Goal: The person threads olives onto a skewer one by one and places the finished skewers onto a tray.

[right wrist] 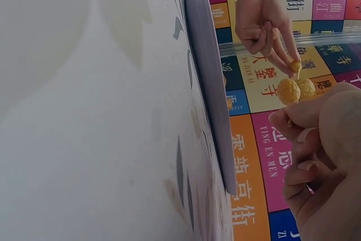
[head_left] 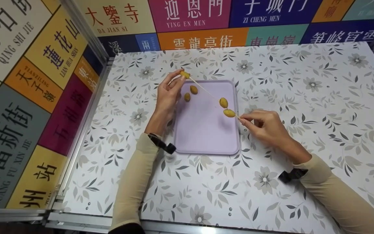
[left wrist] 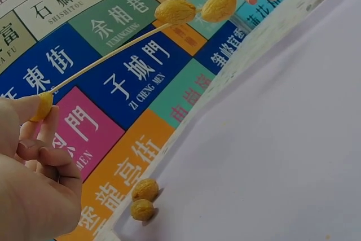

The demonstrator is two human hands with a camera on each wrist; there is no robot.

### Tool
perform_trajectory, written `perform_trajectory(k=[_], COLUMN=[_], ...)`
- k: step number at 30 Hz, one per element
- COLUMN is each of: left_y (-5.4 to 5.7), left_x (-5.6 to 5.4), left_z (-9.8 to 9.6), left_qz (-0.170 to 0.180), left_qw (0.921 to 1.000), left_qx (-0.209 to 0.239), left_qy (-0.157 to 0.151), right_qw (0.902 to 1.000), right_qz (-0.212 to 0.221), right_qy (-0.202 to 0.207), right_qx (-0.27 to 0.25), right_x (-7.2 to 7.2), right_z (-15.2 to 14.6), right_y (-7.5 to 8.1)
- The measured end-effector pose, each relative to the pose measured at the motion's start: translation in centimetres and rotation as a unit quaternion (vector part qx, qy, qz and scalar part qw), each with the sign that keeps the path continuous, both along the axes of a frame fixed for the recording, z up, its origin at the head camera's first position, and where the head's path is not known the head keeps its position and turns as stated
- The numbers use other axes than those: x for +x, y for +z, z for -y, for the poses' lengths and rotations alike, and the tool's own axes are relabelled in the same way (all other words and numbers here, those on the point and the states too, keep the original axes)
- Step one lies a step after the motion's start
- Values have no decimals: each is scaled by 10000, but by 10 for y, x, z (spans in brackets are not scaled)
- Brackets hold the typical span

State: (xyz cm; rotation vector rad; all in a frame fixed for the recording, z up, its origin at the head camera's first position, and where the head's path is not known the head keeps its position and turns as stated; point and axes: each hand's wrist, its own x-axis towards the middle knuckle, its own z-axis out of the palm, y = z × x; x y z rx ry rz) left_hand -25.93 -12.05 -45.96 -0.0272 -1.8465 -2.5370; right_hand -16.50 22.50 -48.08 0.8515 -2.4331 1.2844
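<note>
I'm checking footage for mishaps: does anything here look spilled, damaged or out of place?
Only something minor: a tiny orange speck on the lilac tray, bottom right in the left wrist view, stands out against the plain surface; too small to identify. The skewer and yellow fruits show nothing odd.

Grey flowers and leaves pattern the white bench (head_left: pixel 323 130), a silvery metal rail (head_left: pixel 77 146) edges its left side, and the left wall (head_left: pixel 28 107) and back wall (head_left: pixel 203 39) carry coloured blocks of Chinese characters, many with Latin lettering.
</note>
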Motion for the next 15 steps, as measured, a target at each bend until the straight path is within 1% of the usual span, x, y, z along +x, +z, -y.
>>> perform_trajectory(k=[6, 12, 15], left_y=[0, 1, 1], left_x=[0, 1, 2], left_z=[0, 0, -1], left_qz=[-66, 17, -16], left_qw=[9998, 9999, 9999], left_qx=[124, 57, 16], left_qy=[-102, -160, -152], right_qw=[10000, 9999, 9999], right_qz=[36, 52, 66], right_qy=[-20, -89, -115], right_qx=[25, 78, 78], right_x=[0, 0, 0], right_z=[0, 0, 0], right_y=[-1, -1, -1])
